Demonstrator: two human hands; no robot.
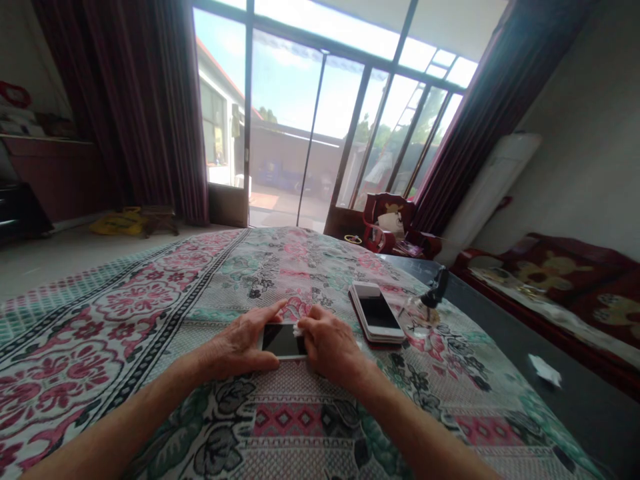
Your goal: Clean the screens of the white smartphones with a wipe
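Phone (281, 341), pale-framed with a dark screen, lay flat near the middle of the patterned cloth (285, 383), its long sides running left to right, well apart from the cloth's far edge. Positions were as follows, from left to right.

A yellow item (117, 222) was on the floor beyond the cloth's left edge. A dark purple curtain (165, 120) hung to the right of it.

My left hand (245, 341) bracketed the phone's left end, thumb at the near long side, fingers at the far long side. Left grip: narrow, holding the phone.

My right hand (333, 347) was placed at the phone's right end. Right grip: fingertips pinched around a small white wad (297, 331) at the screen. Whether the wad pressed on the glass, I could not tell.

Toward the cloth's right edge, a second phone (377, 310) lay screen up, uppermost in a flat stack. A red chair (387, 220) stood past the cloth's far edge. A clear container with a black top (425, 313) was near the right edge, contents indistinct. Beyond that edge, a crumpled white paper (545, 371) lay on a dark surface (515, 340).
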